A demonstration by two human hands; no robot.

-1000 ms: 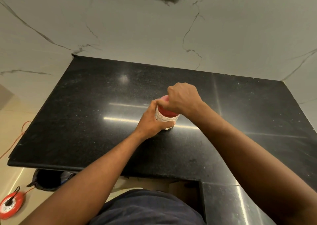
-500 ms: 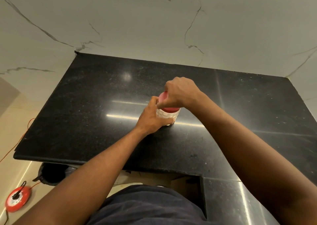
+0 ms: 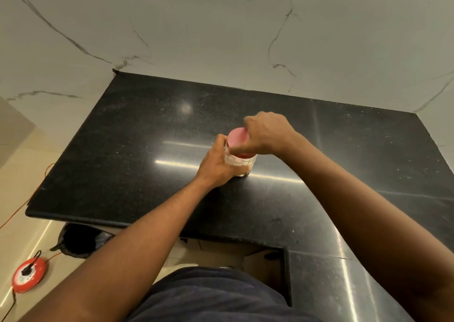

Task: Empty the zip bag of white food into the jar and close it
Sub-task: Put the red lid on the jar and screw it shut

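A small clear jar point(image 3: 242, 162) full of white food stands upright on the black stone counter point(image 3: 137, 150), near its middle. My left hand point(image 3: 217, 165) wraps around the jar's left side and holds it. A red lid point(image 3: 237, 137) sits on top of the jar. My right hand point(image 3: 266, 132) grips the lid from above and the right, covering part of it. No zip bag is in view.
A marble wall rises behind the counter. The counter has a cut-out notch at its near edge point(image 3: 245, 250). On the tiled floor to the left lie a red round cable reel point(image 3: 29, 275) with an orange cord and a black bag-lined bin point(image 3: 81, 240).
My right hand has turned on the lid, so more of the red top shows at its left. The jar and my left hand stay in place; the view shifted slightly.
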